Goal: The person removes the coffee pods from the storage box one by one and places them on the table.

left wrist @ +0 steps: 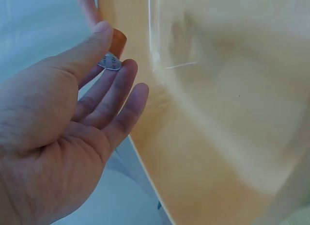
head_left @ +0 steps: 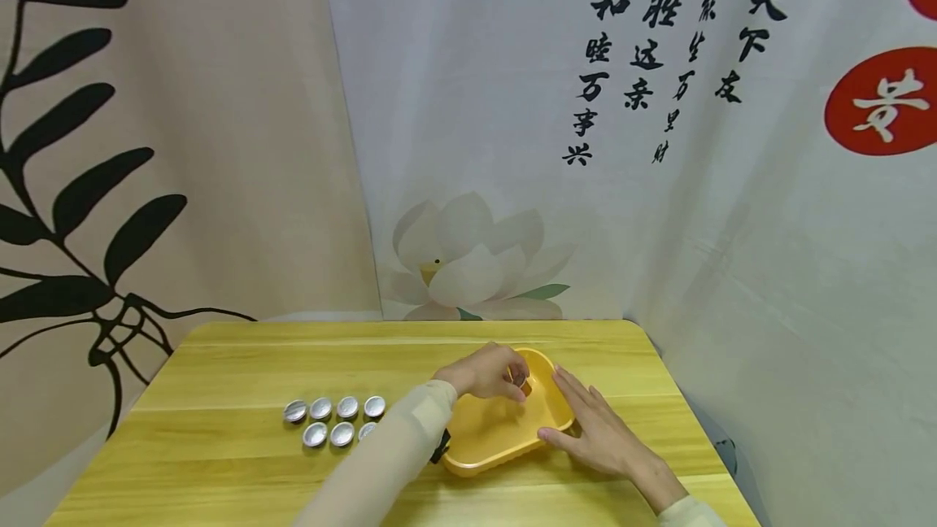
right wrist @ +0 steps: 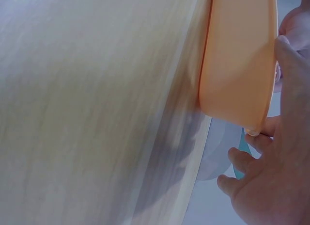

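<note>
A yellow-orange plastic tray sits on the table. My left hand reaches over its far part and pinches a small round metal cup, like a tealight cup, between thumb and fingertips. Print shows on the cup's flat face, and its side looks orange-brown in the left wrist view. Along the tray's right side lies my right hand, fingers extended and touching the rim, its thumb at the near-right corner. Several silver round cups stand in two rows left of the tray, the nearer row partly hidden by my left sleeve.
The wooden table has its far edge close to a printed curtain. A small black object shows between my left forearm and the tray's left edge. My left sleeve crosses the table's middle.
</note>
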Available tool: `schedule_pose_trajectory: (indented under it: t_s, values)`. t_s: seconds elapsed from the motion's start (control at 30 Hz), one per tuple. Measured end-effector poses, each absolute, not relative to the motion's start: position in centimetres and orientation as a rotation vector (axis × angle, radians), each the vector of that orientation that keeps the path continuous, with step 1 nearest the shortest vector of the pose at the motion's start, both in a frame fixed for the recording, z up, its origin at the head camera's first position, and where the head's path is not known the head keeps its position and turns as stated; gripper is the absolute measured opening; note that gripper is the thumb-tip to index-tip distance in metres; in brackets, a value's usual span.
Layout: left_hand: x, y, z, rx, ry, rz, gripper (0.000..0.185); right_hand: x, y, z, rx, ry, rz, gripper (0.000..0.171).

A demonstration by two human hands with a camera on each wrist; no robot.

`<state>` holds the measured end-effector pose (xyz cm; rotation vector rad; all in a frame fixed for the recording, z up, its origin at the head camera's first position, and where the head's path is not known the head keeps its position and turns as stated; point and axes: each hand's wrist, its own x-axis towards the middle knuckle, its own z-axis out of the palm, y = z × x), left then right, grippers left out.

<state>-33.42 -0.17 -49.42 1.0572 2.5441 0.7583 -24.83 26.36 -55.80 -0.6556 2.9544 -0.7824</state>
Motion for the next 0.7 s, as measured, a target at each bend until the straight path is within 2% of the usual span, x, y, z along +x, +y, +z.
schedule_pose_trajectory:
  t_s: [0.23, 0.7]
  values:
    - [-33.2, -1.2, -49.0, 1.085, 2.522, 0.874, 0.012, -24.8, 26.4, -55.7, -0.651, 2.955, -0.776, 0.106]
    - [-31.9, -3.7, -47.5, 1.17, 2.586, 0.935, 0.027, -24.7, 26.4, -55.7, -0.66, 2.973, -0.729, 0.107]
